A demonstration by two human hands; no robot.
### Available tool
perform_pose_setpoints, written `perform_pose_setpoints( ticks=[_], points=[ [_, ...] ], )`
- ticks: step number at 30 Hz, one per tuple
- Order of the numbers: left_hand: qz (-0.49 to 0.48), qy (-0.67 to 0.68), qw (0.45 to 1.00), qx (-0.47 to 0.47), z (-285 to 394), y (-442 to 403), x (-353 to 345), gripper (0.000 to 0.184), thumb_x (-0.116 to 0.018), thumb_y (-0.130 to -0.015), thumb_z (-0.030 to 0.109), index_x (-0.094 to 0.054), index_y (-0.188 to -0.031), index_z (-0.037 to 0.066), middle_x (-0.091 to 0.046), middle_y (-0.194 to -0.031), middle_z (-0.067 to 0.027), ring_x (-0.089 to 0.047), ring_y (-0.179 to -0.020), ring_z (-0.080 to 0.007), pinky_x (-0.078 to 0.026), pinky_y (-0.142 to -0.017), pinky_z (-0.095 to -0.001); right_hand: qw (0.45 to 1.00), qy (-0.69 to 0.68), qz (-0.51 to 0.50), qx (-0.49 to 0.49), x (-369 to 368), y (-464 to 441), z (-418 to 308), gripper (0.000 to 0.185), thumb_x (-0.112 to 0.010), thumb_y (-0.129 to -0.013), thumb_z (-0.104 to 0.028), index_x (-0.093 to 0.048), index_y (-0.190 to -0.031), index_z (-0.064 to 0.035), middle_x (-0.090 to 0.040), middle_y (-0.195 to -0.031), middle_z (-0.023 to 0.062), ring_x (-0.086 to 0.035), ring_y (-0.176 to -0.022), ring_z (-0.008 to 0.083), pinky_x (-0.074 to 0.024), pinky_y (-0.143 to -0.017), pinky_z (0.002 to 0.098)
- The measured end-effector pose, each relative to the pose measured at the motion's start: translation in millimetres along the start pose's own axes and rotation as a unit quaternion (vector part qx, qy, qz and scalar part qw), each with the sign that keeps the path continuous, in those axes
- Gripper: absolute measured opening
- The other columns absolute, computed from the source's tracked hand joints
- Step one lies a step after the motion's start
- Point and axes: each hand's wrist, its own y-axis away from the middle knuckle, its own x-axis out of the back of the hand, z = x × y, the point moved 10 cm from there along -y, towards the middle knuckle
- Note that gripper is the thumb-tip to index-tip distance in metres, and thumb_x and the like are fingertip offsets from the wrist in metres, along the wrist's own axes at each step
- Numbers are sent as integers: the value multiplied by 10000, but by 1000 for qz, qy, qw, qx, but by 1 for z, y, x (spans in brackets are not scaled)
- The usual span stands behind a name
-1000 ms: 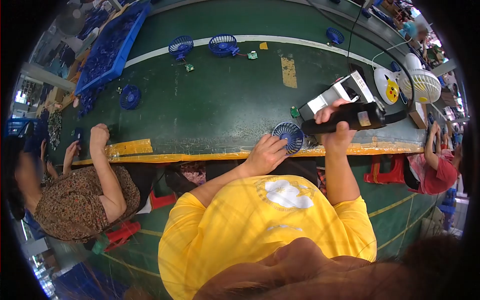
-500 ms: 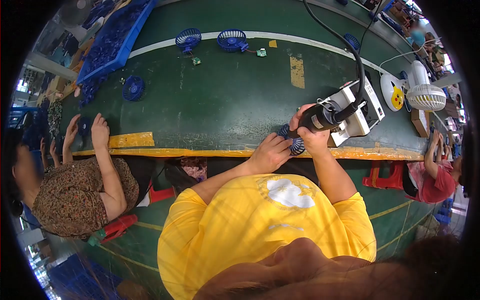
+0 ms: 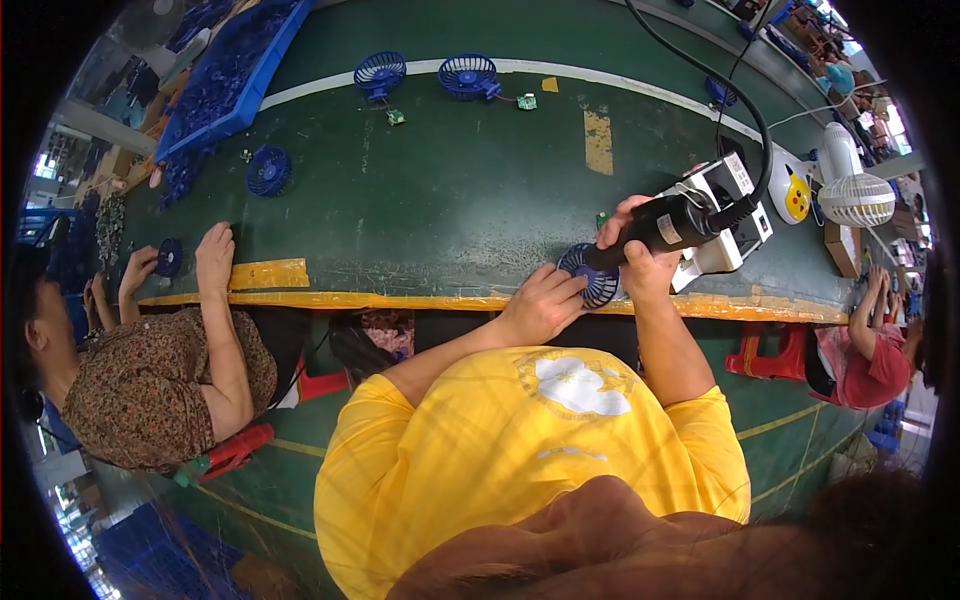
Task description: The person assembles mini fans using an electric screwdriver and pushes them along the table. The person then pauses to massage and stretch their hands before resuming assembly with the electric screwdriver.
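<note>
My right hand (image 3: 648,268) is wrapped round a black corded electric screwdriver (image 3: 665,226), which is tilted with its front end over a blue fan cage (image 3: 602,288). My left hand (image 3: 541,304) grips the left side of that fan cage near the table's front edge. The screwdriver's tip and part of the cage are hidden by the tool and my fingers. A small green circuit board (image 3: 601,219) shows just behind my right fingers. Right behind the screwdriver stands a white device (image 3: 722,245).
Two blue fan cages (image 3: 380,75) with wired circuit boards lie at the back, another (image 3: 268,172) farther left. A blue tray (image 3: 235,115) of parts stands back left. On the right is a white fan (image 3: 855,195). A co-worker's hand (image 3: 214,260) rests left.
The screwdriver and my right hand have shifted slightly right, uncovering more of the fan cage and a circuit board behind. My left hand stays on the cage. The co-worker's hands at left have moved.
</note>
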Motion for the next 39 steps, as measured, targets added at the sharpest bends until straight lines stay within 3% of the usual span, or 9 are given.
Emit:
perform_pose_setpoints(
  ticks=[2,13,16,22,25,28,29,36,39],
  points=[
    [-5,-3,1000,10,-3,2,-3,133,-690,-695,137,-668,-773,30,-621,-1025,-105,-565,-897,-236,-419,-868,-393,1000,1,-1,-3,1,0,1,517,-797,-718,-171,-495,-1079,43,-585,-719,89,-587,-677,177,-497,-649,297],
    [2,-9,1000,3,0,0,0,125,-684,-696,132,-667,-767,31,-622,-1028,-103,-564,-894,-231,-420,-857,-384,1000,8,3,-11,2,-1,3,502,-790,-720,-157,-496,-1075,43,-589,-720,89,-583,-669,172,-492,-640,285],
    [1,-10,1000,3,1,1,0,121,-680,-696,129,-665,-763,30,-621,-1026,-103,-563,-888,-230,-421,-845,-382,998,59,-5,-29,1,1,4,572,-771,-739,-313,-472,-1098,17,-567,-721,97,-562,-669,198,-471,-650,329],
    [7,-9,1000,-1,2,2,-1,127,-680,-697,129,-663,-768,26,-619,-1024,-108,-563,-889,-238,-421,-849,-389,997,66,-8,-25,0,2,2,575,-772,-738,-323,-477,-1092,21,-564,-709,88,-563,-662,194,-471,-644,321],
    [4,2,1000,-1,2,3,-2,186,-699,-691,109,-647,-838,8,-615,-1027,-111,-567,-889,-250,-426,-847,-412,996,81,-13,-40,-3,2,5,563,-780,-728,-316,-483,-1070,18,-559,-702,83,-561,-656,187,-471,-636,311],
    [2,-1,1000,0,2,2,-2,156,-693,-699,122,-652,-806,17,-616,-1024,-113,-565,-891,-251,-423,-851,-410,998,37,-26,-40,-7,2,10,362,-704,-684,-8,-521,-995,24,-581,-717,82,-568,-650,154,-466,-605,261],
    [1,-3,1000,-1,3,2,-2,131,-685,-703,134,-658,-773,26,-617,-1023,-113,-563,-893,-249,-421,-853,-404,997,35,-22,-60,-8,4,13,342,-687,-660,21,-525,-961,21,-578,-721,71,-557,-636,137,-459,-595,255],
    [2,3,1000,4,2,5,-4,140,-689,-703,137,-654,-782,27,-620,-1016,-107,-561,-888,-247,-414,-858,-403,996,68,-46,-35,-14,9,10,367,-672,-641,70,-524,-972,16,-569,-718,57,-541,-648,113,-445,-605,232],
    [-1,-13,1000,-1,2,7,2,136,-689,-699,136,-649,-776,31,-618,-1026,-105,-560,-891,-242,-413,-848,-401,1000,21,1,-10,3,9,0,397,-712,-750,-103,-498,-1063,18,-573,-724,73,-565,-659,167,-470,-616,295]
  ],
)
